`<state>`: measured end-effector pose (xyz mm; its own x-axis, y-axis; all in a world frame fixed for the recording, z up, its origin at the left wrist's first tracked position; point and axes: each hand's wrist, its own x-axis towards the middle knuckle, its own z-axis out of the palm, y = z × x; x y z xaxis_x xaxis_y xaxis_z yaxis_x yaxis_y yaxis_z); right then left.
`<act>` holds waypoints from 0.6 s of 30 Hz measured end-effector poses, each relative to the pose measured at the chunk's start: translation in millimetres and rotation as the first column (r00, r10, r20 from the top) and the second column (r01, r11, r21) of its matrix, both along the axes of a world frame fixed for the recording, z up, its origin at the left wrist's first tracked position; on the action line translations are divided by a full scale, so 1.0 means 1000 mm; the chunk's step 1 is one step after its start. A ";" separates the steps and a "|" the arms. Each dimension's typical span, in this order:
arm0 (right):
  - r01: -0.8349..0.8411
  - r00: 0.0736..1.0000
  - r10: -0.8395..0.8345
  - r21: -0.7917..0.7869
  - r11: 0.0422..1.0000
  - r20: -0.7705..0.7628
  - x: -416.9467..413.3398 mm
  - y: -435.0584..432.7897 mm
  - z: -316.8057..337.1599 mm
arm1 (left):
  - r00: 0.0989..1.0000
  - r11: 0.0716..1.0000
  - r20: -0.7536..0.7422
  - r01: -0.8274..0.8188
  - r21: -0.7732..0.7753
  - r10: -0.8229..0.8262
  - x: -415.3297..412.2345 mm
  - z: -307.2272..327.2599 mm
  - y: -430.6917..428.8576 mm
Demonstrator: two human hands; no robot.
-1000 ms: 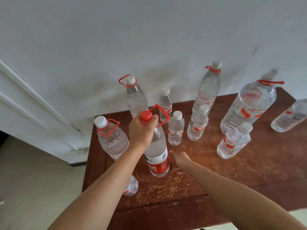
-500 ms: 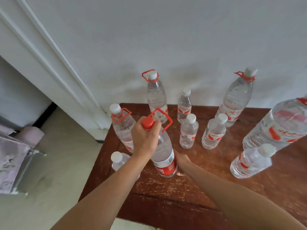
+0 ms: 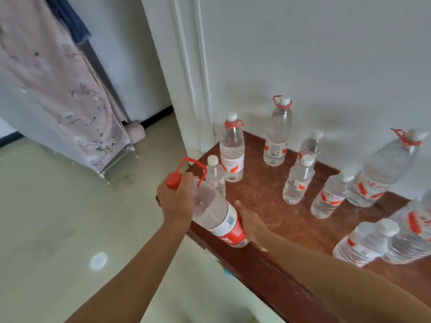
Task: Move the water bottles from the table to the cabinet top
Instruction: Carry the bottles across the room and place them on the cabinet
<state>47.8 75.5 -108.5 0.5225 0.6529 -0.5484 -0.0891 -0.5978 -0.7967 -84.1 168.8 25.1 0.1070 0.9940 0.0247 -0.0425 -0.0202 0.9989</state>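
Observation:
A large clear water bottle (image 3: 217,213) with a red cap, red carry loop and red-and-white label is tilted to the left over the near left corner of the brown wooden table (image 3: 268,197). My left hand (image 3: 178,199) grips its neck just below the cap. My right hand (image 3: 250,221) holds its lower body from the right side. Several other water bottles stand on the table: a small one (image 3: 215,174) just behind the held bottle, a tall one (image 3: 232,150) at the left edge and another (image 3: 277,134) by the wall.
The table stands against a white wall, next to a white door frame (image 3: 189,78). To the left lie pale floor (image 3: 58,206) and a rack draped in pink floral cloth (image 3: 60,89). More large bottles (image 3: 382,169) crowd the table's right side.
The bottle has gone from upright to tilted left and come toward the table's near left corner. My right hand now holds its lower body. The view has swung left, showing the doorway and cloth rack.

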 end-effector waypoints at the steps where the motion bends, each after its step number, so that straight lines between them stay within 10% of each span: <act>1: -0.050 0.999 0.049 0.012 0.999 0.018 -0.017 0.005 0.002 | 0.998 0.998 0.016 -0.059 -0.029 0.060 -0.021 0.000 0.003; 9: -0.588 0.739 0.576 -0.083 0.805 0.349 -0.205 0.044 0.026 | 0.846 0.850 0.186 -0.438 -0.291 0.500 -0.262 -0.015 0.004; 18: -0.862 0.432 0.868 -0.169 0.477 0.245 -0.491 0.059 0.023 | 0.571 0.565 0.110 -0.731 -0.382 0.813 -0.554 -0.014 -0.067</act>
